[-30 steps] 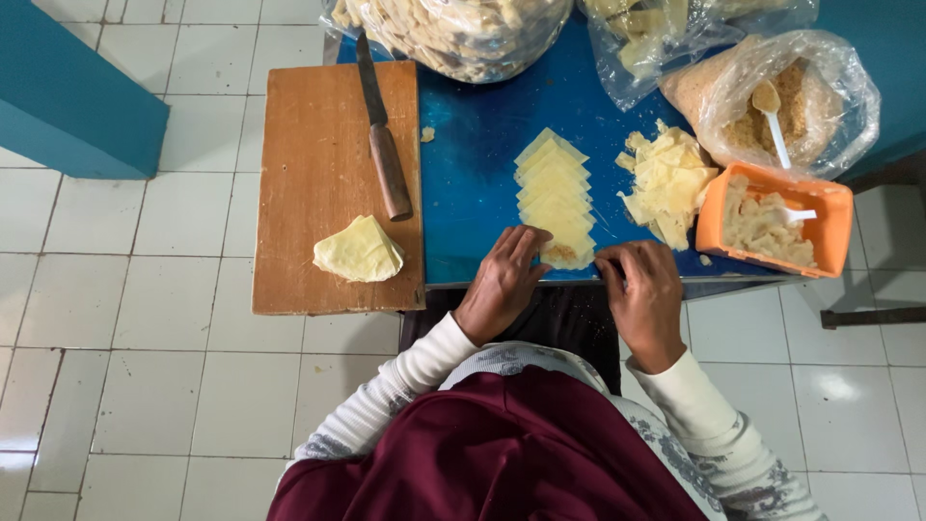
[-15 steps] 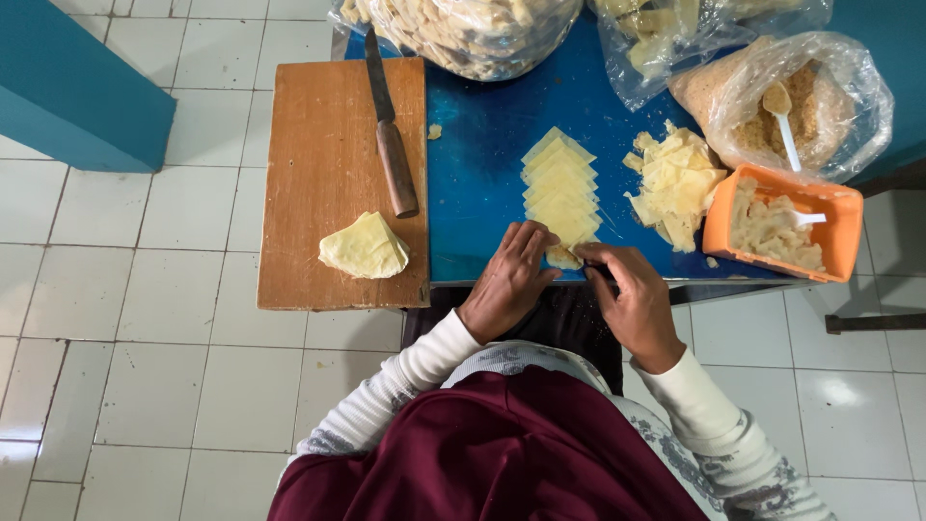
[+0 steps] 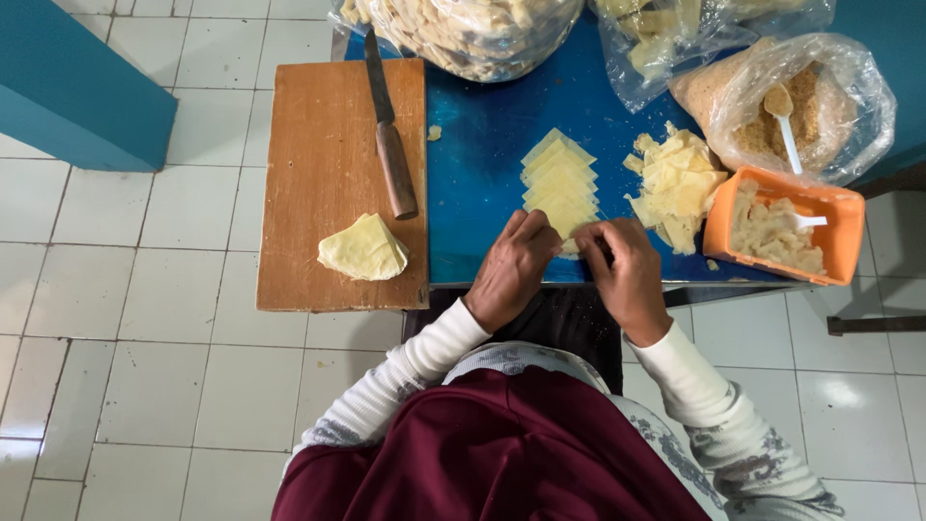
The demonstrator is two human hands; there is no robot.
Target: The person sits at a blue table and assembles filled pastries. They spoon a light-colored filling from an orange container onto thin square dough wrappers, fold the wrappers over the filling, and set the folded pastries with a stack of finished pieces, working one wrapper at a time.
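A blue table carries a wooden cutting board at its left end, a row of overlapping yellow dough squares, a loose heap of squares and an orange tub. Clear plastic bags line its far edge. White floor tiles surround it.

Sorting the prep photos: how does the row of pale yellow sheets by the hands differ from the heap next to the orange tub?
The row of sheets lies flat and overlapping in a neat line on the blue table; the heap of sheets is jumbled and crumpled. The left hand and right hand meet at the row's near end; the heap lies untouched beside the orange tub. Both are the same thin pale yellow material.
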